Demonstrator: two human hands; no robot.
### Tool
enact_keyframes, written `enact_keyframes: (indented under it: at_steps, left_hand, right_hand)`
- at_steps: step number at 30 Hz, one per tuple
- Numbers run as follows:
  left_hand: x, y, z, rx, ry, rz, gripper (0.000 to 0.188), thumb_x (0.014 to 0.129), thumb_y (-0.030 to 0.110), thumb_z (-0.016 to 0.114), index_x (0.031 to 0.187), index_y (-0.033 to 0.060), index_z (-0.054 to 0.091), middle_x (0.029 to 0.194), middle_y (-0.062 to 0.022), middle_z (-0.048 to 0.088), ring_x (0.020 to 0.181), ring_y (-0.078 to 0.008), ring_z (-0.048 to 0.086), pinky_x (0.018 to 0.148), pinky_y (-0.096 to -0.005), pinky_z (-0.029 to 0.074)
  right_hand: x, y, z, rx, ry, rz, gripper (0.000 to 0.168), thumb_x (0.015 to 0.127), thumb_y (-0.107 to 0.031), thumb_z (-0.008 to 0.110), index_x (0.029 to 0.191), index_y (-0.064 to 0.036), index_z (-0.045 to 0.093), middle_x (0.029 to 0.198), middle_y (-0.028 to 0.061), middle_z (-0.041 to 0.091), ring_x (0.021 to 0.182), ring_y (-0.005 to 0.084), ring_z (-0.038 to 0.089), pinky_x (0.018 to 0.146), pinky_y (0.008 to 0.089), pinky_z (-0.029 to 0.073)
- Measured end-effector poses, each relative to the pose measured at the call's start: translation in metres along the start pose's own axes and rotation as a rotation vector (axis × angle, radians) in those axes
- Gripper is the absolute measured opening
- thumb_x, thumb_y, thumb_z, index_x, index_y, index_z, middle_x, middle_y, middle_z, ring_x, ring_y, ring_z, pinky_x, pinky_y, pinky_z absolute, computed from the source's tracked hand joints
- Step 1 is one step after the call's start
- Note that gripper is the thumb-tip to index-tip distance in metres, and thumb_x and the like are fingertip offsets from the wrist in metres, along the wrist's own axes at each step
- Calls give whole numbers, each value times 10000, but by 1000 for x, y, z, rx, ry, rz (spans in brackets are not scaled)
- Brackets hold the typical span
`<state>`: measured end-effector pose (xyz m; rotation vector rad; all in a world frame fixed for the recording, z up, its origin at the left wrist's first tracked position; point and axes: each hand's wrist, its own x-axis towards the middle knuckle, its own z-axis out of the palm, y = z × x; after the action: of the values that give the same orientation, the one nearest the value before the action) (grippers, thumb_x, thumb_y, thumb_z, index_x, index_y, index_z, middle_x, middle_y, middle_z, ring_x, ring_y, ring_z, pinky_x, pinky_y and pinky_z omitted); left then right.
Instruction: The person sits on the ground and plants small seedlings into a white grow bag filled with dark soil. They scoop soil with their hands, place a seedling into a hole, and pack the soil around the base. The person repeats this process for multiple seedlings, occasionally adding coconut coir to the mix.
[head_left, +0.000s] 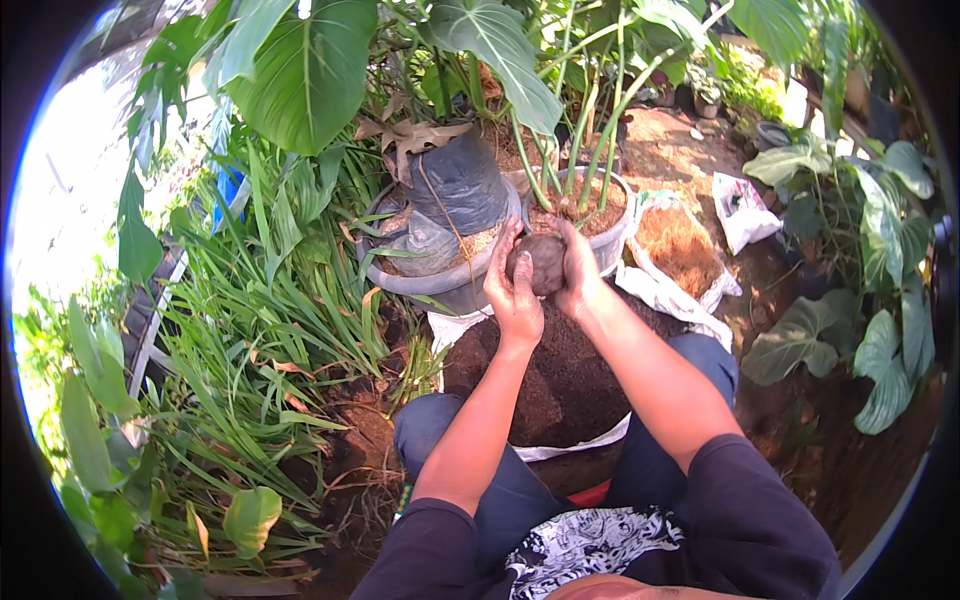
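A rounded ball of dark soil (541, 264) is cupped between my two palms. My left hand (516, 296) presses its left side, with the thumb laid across the front. From the right, my right hand (579, 262) closes around the other side. Below the ball, loose dark soil (495, 390) is heaped on an opened white sack (581, 444) between my knees. Just beyond my hands stands a grey plastic pot (619, 236) with thick green stems growing from it.
A wide grey pot (420, 283) holds a black plastic grow bag (459, 180). Brown coconut fibre (673, 247) fills an open sack at the right, near a white plastic bag (742, 210). Strappy plants (247, 360) crowd the left; large leaves (307, 75) hang overhead.
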<state>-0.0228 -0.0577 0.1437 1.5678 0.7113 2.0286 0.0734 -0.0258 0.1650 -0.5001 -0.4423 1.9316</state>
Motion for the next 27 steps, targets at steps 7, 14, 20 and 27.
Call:
enact_keyframes:
  at_steps: [7, 14, 20, 27]
  left_hand:
    - [33, 12, -28, 82, 166, 218, 559, 1044, 354, 414, 1433, -40, 494, 1528, -190, 475, 1447, -303, 399, 1225, -469, 226]
    - [32, 15, -37, 219, 58, 201, 619, 1037, 400, 380, 1448, -53, 478, 1484, -204, 517, 1432, -306, 426, 1245, -460, 189]
    - [9, 4, -11, 186, -11, 88, 444, 1057, 238, 428, 1285, -89, 624, 1388, -219, 610, 1419, -376, 449, 1186, -484, 301]
    - [26, 8, -28, 549, -241, 364, 428, 986, 269, 547, 1253, -42, 666, 1345, -196, 651, 1353, -395, 524, 1185, -514, 293]
  right_hand:
    - [-3, -13, 8, 50, -49, -2, 250, 967, -314, 559, 985, -80, 646, 991, 93, 719, 934, 250, 706, 928, 451, 559]
    - [-6, 2, 6, -88, -84, -232, 228, 994, -247, 541, 1018, -52, 656, 1053, 101, 712, 958, 248, 694, 936, 433, 545]
    - [3, 42, -8, 54, -32, -136, 276, 1017, -219, 538, 1144, -5, 658, 1076, 97, 707, 960, 191, 687, 866, 343, 554]
    - [-28, -5, 25, -413, 89, 72, 428, 1022, -335, 512, 1319, -37, 592, 1112, 96, 694, 1002, 222, 677, 924, 428, 531]
